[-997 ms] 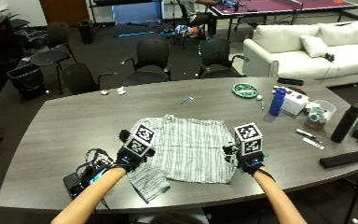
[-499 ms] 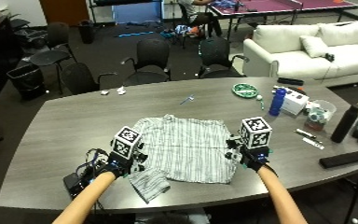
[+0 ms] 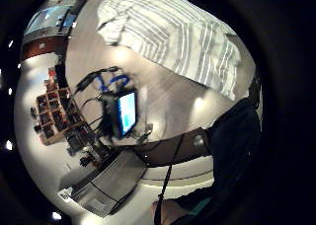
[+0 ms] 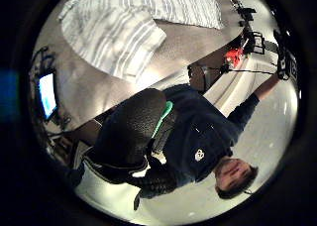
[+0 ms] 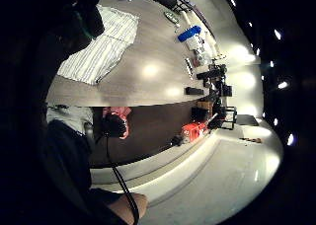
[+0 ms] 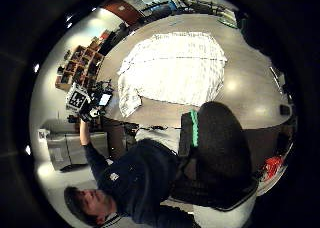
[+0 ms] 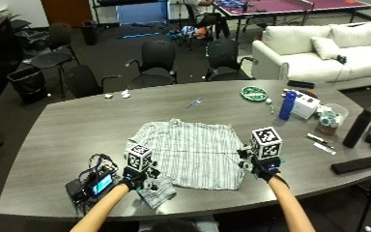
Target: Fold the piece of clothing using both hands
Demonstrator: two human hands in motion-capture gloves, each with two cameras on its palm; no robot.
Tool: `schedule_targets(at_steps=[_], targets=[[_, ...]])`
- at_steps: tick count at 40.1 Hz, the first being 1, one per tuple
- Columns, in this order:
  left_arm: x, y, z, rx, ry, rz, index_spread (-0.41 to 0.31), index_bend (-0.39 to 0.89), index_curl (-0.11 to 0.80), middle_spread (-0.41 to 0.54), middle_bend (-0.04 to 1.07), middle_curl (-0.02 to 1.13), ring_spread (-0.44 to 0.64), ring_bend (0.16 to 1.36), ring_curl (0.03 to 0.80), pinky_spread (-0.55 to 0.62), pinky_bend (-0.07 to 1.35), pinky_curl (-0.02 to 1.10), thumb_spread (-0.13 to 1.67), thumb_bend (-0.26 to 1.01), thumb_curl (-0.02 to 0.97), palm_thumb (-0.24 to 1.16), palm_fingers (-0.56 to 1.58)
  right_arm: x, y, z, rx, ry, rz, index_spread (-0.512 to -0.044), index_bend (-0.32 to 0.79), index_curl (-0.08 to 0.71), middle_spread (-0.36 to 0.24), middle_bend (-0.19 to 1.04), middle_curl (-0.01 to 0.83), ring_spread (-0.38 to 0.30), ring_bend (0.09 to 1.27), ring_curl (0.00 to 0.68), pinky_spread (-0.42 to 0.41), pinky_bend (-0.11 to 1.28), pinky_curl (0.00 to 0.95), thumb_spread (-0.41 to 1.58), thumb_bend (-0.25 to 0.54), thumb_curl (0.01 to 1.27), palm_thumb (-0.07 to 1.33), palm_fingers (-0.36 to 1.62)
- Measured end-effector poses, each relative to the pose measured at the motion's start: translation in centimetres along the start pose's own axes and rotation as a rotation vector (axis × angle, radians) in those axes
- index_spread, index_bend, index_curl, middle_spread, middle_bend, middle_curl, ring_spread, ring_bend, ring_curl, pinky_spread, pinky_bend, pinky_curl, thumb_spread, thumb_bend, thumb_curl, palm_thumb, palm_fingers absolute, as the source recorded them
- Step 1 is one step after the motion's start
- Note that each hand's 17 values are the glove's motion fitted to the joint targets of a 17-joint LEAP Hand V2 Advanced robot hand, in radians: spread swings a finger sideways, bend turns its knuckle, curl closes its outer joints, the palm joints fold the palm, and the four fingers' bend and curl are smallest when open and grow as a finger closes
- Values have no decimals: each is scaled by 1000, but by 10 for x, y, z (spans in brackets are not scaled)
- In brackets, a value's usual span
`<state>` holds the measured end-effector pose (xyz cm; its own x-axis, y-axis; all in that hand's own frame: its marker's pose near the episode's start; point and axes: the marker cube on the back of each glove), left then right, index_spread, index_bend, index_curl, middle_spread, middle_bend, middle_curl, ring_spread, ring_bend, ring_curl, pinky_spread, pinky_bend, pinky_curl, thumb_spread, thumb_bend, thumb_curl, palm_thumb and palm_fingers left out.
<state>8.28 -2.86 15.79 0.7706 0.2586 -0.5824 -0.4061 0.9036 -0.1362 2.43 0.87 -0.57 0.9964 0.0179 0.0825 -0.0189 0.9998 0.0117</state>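
Note:
A grey-and-white striped shirt (image 7: pixel 189 152) lies spread flat on the dark wooden table (image 7: pixel 76 130), with one sleeve (image 7: pixel 156 191) bunched at its near left corner. My left hand (image 7: pixel 136 178) hovers at that corner, just above the sleeve, and holds nothing. My right hand (image 7: pixel 261 167) is raised beside the shirt's right edge, off the cloth, also holding nothing. The palm views show the shirt (image 4: pixel 114 32) (image 6: pixel 175 68) lying free on the table, away from both palms.
A small device with a lit screen and cables (image 7: pixel 94 186) sits left of my left hand. At the far right stand a blue bottle (image 7: pixel 288 105), a white box (image 7: pixel 306 106), a black bottle (image 7: pixel 357 128) and a black case (image 7: pixel 356 165). A green dish (image 7: pixel 254 93) lies beyond the shirt.
Both hands have come off the shirt's side edges and drawn slightly back toward the near table edge. The shirt has not moved.

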Motion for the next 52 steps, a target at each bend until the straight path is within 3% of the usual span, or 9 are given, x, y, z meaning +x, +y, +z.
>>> schedule_targets(at_steps=[5,11,18,22,29,32,39,45,52], targets=[[14,-14,40,-195,48,-136,41,35,69,440,179,236,454,758,289,410,618,345,1012,-25,254,103,-151,1,-6,9,6,34,16,-224,156,303,-59,178,334,-77,415,325,87,356,312,1269,125,310,510,704],[18,-38,72,-300,34,-200,114,16,31,506,160,223,526,757,280,450,632,346,952,-33,272,94,-246,4,-15,26,-31,42,21,-222,145,309,-58,181,343,-86,416,336,82,345,319,1273,99,326,522,722],[4,-64,72,-193,36,-222,158,68,28,511,242,245,550,723,267,464,555,324,983,9,301,195,-142,5,-27,50,-87,69,28,-221,140,313,-58,179,352,-91,417,347,80,335,328,1277,71,341,535,724],[-2,-84,61,-33,9,-187,167,91,43,465,314,274,525,718,266,459,512,314,1010,-9,308,210,-45,1,-36,64,-107,73,19,-221,140,315,-58,178,355,-97,415,352,74,332,333,1280,50,346,530,724],[-7,-103,49,93,3,-204,46,247,139,179,454,336,349,642,237,357,396,274,1085,5,332,289,347,-12,-51,84,-142,70,0,-226,134,312,-58,179,360,-100,414,358,71,330,340,1280,16,353,526,720],[-10,-113,43,158,-10,-227,-33,355,201,77,488,355,190,604,237,207,350,273,1147,47,347,378,607,-25,-67,100,-154,48,-26,-229,125,308,-58,180,363,-100,418,362,71,332,344,1282,4,356,529,717],[-9,-125,29,231,-41,-215,-139,364,270,-78,475,388,-90,623,283,-82,374,311,1266,140,381,564,1038,-59,-93,158,-290,36,-80,-238,100,291,-58,186,369,-104,440,373,70,341,351,1279,-15,362,528,708],[-14,-122,-4,228,-54,-298,-182,365,324,-140,479,447,-191,589,333,-170,328,353,1387,161,385,574,1076,-97,-87,184,-347,72,-102,-212,22,238,-60,192,384,-114,492,393,86,440,378,1235,-27,358,500,667],[-19,-126,-39,291,9,-269,-211,338,365,-170,452,477,-239,558,361,-213,291,374,1473,166,386,558,1094,-105,-104,213,-365,9,-120,-193,85,222,-72,176,392,-134,521,406,30,507,394,1190,-20,365,514,641]])
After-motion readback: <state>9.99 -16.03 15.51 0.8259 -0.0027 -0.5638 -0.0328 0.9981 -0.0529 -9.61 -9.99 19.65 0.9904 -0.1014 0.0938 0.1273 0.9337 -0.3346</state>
